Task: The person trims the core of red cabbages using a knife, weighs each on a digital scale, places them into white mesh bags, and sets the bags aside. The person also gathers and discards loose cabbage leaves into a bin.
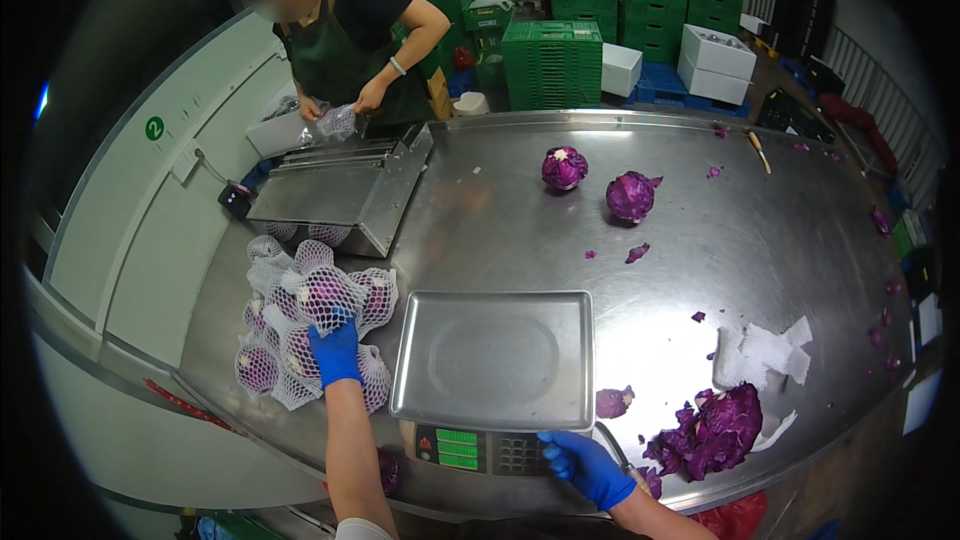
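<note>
In a blue glove, my left hand [337,351] is at a pile of red cabbages in white foam nets, its fingers under one netted cabbage [328,297] on top; whether they grip it is hidden. My right hand [589,467], gloved in blue, hovers by the keypad of a digital scale [491,360] with its fingers curled and nothing seen in them. The scale's steel pan is bare. Two unwrapped red cabbages [631,196] [564,168] stand farther back on the steel table. Loose red cabbage leaves [716,431] lie heaped at the right, beside white foam nets [763,351].
A steel wrapping machine [337,191] stands at the left, with netted cabbages beneath it. Behind it a co-worker in a green apron holds a netted item. A knife [759,152] lies at the back right. Green crates [553,64] are stacked beyond the table.
</note>
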Tool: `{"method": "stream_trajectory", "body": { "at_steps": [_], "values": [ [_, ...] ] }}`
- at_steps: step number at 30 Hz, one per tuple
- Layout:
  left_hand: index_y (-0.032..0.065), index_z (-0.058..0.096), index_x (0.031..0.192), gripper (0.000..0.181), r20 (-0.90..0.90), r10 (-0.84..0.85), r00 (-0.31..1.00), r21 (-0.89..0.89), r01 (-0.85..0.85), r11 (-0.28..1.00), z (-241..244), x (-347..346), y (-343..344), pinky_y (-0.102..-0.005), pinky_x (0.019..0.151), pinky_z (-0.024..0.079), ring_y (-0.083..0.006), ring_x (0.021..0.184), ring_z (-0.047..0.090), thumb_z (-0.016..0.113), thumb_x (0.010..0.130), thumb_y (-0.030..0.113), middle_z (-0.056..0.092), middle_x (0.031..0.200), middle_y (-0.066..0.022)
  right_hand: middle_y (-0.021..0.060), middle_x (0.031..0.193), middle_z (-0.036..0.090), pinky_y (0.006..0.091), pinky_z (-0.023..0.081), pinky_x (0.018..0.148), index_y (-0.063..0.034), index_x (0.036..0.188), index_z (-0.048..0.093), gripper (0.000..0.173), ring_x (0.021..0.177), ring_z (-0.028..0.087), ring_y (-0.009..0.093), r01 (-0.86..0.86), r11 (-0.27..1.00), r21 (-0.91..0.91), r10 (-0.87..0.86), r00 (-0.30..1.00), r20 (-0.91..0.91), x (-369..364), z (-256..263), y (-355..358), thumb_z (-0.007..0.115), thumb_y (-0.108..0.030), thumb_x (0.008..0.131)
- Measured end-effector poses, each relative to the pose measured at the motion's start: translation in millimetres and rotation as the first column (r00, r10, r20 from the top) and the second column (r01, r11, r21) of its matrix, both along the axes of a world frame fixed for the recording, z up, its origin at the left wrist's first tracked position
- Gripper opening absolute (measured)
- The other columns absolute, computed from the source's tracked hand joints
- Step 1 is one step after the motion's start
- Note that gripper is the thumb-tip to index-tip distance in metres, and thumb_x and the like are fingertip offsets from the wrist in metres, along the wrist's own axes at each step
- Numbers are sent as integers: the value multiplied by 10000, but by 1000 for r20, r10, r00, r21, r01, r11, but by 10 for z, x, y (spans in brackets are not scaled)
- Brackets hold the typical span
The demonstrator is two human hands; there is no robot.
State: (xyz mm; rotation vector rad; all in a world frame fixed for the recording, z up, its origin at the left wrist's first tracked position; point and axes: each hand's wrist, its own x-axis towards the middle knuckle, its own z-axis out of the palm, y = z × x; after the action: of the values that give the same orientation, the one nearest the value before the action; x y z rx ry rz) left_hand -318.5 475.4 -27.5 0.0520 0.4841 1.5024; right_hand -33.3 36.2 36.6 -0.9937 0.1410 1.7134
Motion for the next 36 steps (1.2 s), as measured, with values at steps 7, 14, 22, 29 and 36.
{"method": "stream_trajectory", "body": {
  "at_steps": [7, 14, 22, 29, 36],
  "values": [
    [64, 358, 1433, 560, -1, -23, 1000, 38, 23, 999, -29, -27, -34, -554, 1128, 205, -339, 1367, 309, 395, 951, 345, 345, 1497, -116, -21, 796, 585, 189, 389, 572, -70, 1161, 636, 331, 647, 491, 74, -14, 1000, -20, 14, 1000, 5, -7, -5, -13, 557, -296, 933],
    [73, 352, 1440, 604, 55, -22, 998, 10, 21, 1000, -27, -8, -34, -581, 1126, 188, -365, 1376, 279, 480, 907, 326, 314, 1510, -132, -20, 798, 588, 194, 396, 582, -75, 1160, 637, 329, 656, 497, 77, -15, 1000, -17, 15, 1000, 16, 2, 10, -5, 553, -299, 934],
    [73, 359, 1436, 618, 66, -30, 997, 36, 28, 999, -27, -47, -24, -609, 1110, 194, -378, 1366, 293, 493, 888, 324, 324, 1505, -136, -19, 792, 595, 190, 400, 575, -78, 1154, 639, 325, 644, 502, 78, -19, 1000, -16, 19, 1000, 10, 5, -17, 2, 556, -300, 932],
    [63, 396, 1413, 595, 27, -18, 999, 10, 17, 1000, 174, 41, -137, -614, 1097, 227, -385, 1341, 331, 498, 880, 307, 375, 1472, -148, -14, 800, 603, 190, 404, 580, -75, 1149, 641, 330, 648, 507, 80, -20, 1000, -9, 20, 1000, 21, 5, -41, 6, 558, -307, 930],
    [46, 421, 1387, 588, 45, -10, 999, 26, 9, 1000, 173, 32, -139, -591, 1076, 286, -386, 1301, 381, 543, 862, 280, 416, 1437, -162, -9, 800, 606, 194, 407, 580, -73, 1144, 645, 330, 647, 511, 83, -25, 1000, 1, 25, 1000, 14, 3, -59, 16, 562, -307, 926]
  ]
}}
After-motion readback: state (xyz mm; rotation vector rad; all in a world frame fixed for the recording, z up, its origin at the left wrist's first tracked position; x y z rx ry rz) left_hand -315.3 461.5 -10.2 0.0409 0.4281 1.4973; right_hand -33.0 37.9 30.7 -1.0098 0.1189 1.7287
